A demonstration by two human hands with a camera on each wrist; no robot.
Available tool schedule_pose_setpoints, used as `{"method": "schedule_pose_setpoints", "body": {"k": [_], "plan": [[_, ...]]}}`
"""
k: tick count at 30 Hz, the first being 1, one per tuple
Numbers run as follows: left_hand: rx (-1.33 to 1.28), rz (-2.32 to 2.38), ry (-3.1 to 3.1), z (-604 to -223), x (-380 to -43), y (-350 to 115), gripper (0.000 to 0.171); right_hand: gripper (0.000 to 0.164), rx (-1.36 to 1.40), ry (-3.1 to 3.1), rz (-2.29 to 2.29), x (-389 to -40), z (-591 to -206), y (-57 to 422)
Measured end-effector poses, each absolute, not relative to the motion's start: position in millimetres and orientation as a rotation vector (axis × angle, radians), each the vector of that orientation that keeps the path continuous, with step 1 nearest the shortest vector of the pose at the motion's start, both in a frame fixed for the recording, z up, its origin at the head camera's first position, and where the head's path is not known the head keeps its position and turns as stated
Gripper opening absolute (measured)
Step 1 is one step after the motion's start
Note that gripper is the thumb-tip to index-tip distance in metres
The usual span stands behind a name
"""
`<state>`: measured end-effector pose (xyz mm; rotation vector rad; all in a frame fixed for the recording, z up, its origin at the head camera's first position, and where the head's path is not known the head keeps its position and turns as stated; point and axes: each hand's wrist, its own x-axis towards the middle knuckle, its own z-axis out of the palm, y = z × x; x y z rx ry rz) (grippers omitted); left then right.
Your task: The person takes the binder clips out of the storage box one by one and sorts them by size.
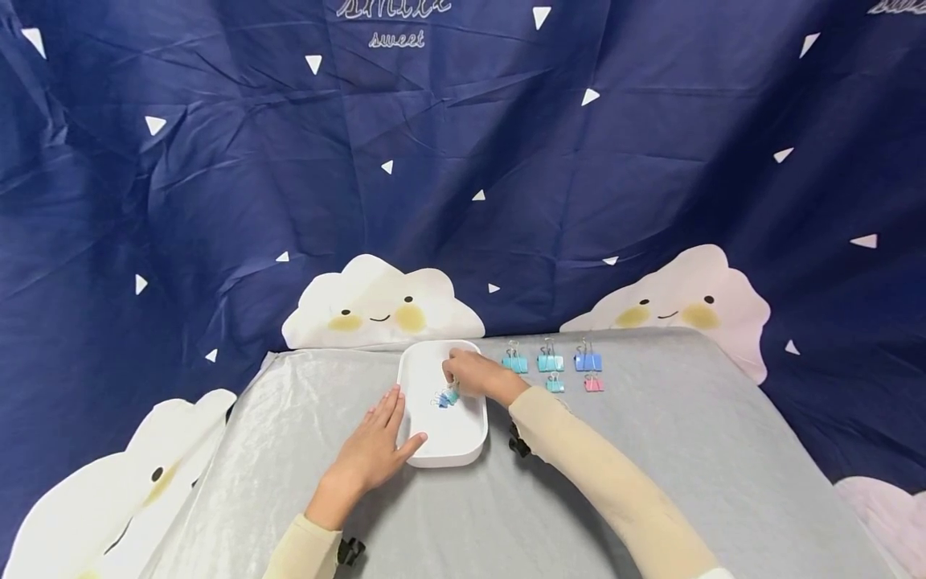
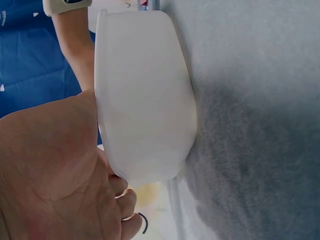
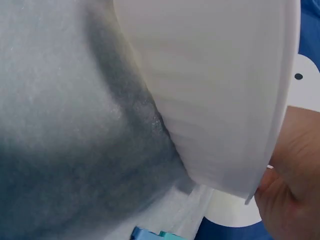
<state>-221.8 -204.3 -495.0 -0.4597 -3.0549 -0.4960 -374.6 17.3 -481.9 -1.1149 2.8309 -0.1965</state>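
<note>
In the head view a white plastic tray [image 1: 443,438] stands on the grey cloth. My left hand [image 1: 372,446] lies along its left side, fingers straight, thumb at the near rim; the left wrist view shows its palm [image 2: 55,170] beside the tray wall [image 2: 145,95]. My right hand [image 1: 473,374] reaches over the right rim with fingers bent down into the tray. Small blue and teal binder clips [image 1: 444,400] lie just below its fingertips. Whether those fingers pinch a clip is hidden. In the right wrist view the bent fingers [image 3: 280,200] show past the rim.
Right of the tray, binder clips stand in two rows: teal [image 1: 514,363], light teal [image 1: 551,362] and blue [image 1: 587,361] behind, small teal [image 1: 555,385] and pink [image 1: 594,384] in front. A navy curtain [image 1: 448,201] hangs behind the table's far edge.
</note>
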Motion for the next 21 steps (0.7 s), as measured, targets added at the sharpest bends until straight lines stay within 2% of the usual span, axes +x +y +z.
{"method": "schedule_pose_setpoints", "body": {"k": [5, 12, 21], "plan": [[-0.45, -0.491, -3.066, -494, -221, -204, 0.087, 0.012, -1.139, 2.862, -0.362, -379, -486, 20], [-0.456, -0.489, -3.059, -495, -221, -203, 0.087, 0.016, -1.199, 2.884, -0.458, -382, -489, 25], [-0.444, -0.476, -3.062, -498, -223, -203, 0.087, 0.013, -1.236, 2.89, -0.523, -383, -488, 29]]}}
